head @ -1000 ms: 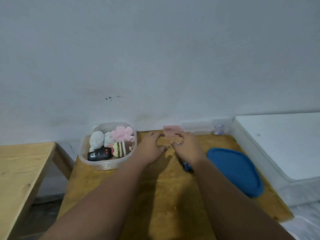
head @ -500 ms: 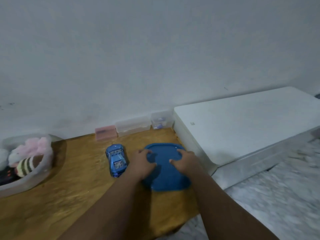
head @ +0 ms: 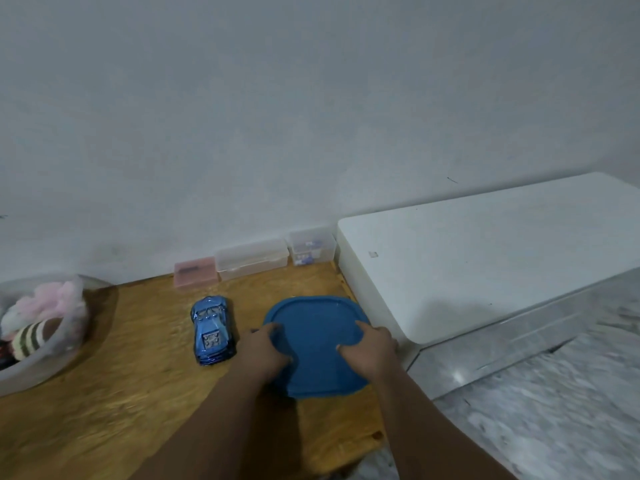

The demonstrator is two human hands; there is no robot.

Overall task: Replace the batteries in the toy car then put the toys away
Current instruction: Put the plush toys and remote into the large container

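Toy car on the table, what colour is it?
The toy car is shiny blue, clearest in the head view.

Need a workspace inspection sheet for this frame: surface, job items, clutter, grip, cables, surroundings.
Surface: wooden table, bare grain.
Job's things: blue toy car upright on the table, left of the blue lid; open tub of soft toys far left.
Clutter: pink box, clear box, small clear box along the wall.
Grip: left hand and right hand hold the lid's opposite edges.
Cables: nothing seen.
Surroundings: white cabinet at right, marble floor.
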